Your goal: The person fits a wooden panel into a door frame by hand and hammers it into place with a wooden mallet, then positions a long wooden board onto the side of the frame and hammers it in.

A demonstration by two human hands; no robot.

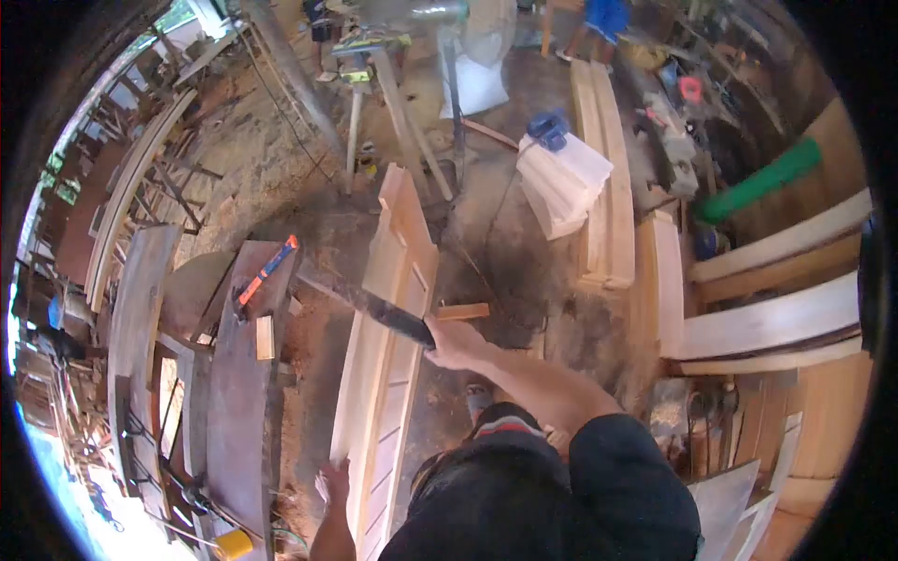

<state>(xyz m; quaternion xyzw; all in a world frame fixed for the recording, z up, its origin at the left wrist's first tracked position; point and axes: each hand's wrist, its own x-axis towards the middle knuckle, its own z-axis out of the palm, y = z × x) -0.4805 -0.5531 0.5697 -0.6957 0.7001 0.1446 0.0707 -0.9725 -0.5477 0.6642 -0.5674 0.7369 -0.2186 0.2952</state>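
Observation:
My right hand (pixel 454 343) is closed around the dark handle of a long tool with a thin greyish blade (pixel 339 293), its exact kind blurred. The tool reaches left over a long pale wooden frame (pixel 374 346), which has slots cut along one side and stands lengthwise in front of me. Lower down, my left hand (pixel 335 481) grips the frame's left edge, with the fingers partly hidden. Left of the frame, a hammer with an orange and blue handle (pixel 268 271) lies on a dark wooden bench (pixel 238 402), beside a small wood block (pixel 266 338).
A blue power tool (pixel 549 129) sits on stacked pale timber (pixel 566 178) ahead right. Long beams (pixel 603 168) lie behind it. Boards and a green roll (pixel 762 180) fill the right side. A sawhorse-like stand (pixel 379 84) and two people's legs appear at the back.

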